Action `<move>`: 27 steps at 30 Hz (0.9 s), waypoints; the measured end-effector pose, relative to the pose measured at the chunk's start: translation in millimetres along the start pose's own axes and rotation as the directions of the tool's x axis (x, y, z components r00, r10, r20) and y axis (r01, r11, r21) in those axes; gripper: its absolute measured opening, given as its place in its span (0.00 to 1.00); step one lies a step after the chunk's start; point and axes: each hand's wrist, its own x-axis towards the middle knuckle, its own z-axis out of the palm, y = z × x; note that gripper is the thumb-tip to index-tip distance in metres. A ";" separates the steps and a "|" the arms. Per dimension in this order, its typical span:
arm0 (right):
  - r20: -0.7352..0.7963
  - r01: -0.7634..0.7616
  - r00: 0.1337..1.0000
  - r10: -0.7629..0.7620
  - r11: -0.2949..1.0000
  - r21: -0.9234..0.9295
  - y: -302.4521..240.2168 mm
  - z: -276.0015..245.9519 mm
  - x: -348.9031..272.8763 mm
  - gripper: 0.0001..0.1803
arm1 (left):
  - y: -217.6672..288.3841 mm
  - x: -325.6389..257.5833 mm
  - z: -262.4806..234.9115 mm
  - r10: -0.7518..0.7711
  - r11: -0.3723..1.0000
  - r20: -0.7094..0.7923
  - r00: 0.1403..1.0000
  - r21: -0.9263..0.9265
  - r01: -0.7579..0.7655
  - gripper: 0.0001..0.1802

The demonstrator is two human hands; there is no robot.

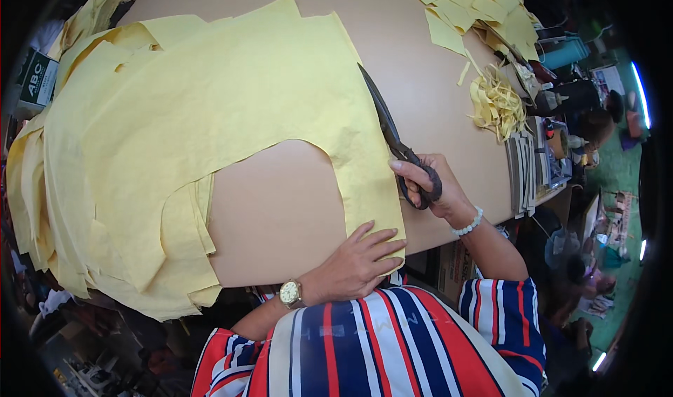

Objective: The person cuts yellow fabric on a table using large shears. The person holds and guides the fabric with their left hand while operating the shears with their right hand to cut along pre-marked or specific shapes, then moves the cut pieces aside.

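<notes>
A large sheet of thin yellow material (231, 89), leather or cloth, I cannot tell which, spreads over the tabletop with a big curved gap along its near side. My left hand (361, 262) lies on the narrow strip at the sheet's near right corner, fingers spread. In my right hand (436, 187) are black scissors (384, 113), my fingers through the handles. Their blades point away from me along the sheet's right edge, with the tip at that edge. Whether the blades are parted is hard to see.
More yellow layers (42, 208) hang over the table's left edge. Yellow offcuts (484, 8) lie at the far right, near a heap of thin yellow strips (498, 103). Stacked grey strips (520, 173) stand at the right edge of the brown tabletop (273, 201). A green-and-white box (36, 80) is at far left.
</notes>
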 end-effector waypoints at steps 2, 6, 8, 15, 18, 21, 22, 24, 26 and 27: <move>0.007 0.003 1.000 -0.003 0.999 -0.034 -2.3 -0.7 -2.1 0.21 | 1.1 0.3 -1.1 0.000 1.000 -0.002 1.000 -0.006 0.000 0.16; -0.005 0.006 1.000 -0.006 1.000 -0.024 -9.1 1.3 3.2 0.21 | 1.8 0.7 -2.6 0.001 1.000 0.011 1.000 -0.019 0.000 0.15; 0.005 0.022 1.000 -0.022 0.999 0.025 -11.8 1.6 10.0 0.21 | 2.5 0.7 -2.7 0.000 1.000 0.003 1.000 -0.024 0.000 0.15; 0.003 0.017 1.000 -0.017 0.998 -0.053 -14.1 -0.1 14.1 0.20 | 2.4 0.2 -2.2 -0.005 1.000 -0.010 1.000 -0.027 0.004 0.14; 0.012 0.035 0.999 -0.035 0.998 -0.060 -16.0 0.5 14.4 0.21 | 2.3 -0.1 -2.1 -0.004 1.000 -0.006 1.000 -0.025 0.003 0.14; -0.006 0.052 0.999 -0.053 0.995 -0.084 -22.1 2.5 21.4 0.20 | 3.3 0.3 -3.6 0.005 1.000 0.024 1.000 -0.015 -0.004 0.13; -0.012 0.053 0.998 -0.054 0.996 -0.070 -24.7 3.0 24.9 0.20 | 3.4 0.4 -3.5 0.007 1.000 0.016 1.000 -0.018 -0.007 0.13; -0.020 0.053 0.998 -0.054 0.996 -0.070 -27.4 2.2 28.4 0.20 | 3.3 0.6 -2.8 0.009 1.000 -0.002 1.000 -0.022 -0.009 0.13; -0.026 0.048 0.998 -0.050 0.994 -0.098 -28.0 0.1 30.5 0.20 | 3.2 0.5 -3.2 0.009 1.000 -0.011 1.000 -0.023 -0.010 0.13; -0.027 0.047 0.998 -0.050 0.994 -0.096 -27.9 -0.1 31.0 0.20 | 3.1 0.4 -3.0 0.009 1.000 -0.016 1.000 -0.026 -0.010 0.13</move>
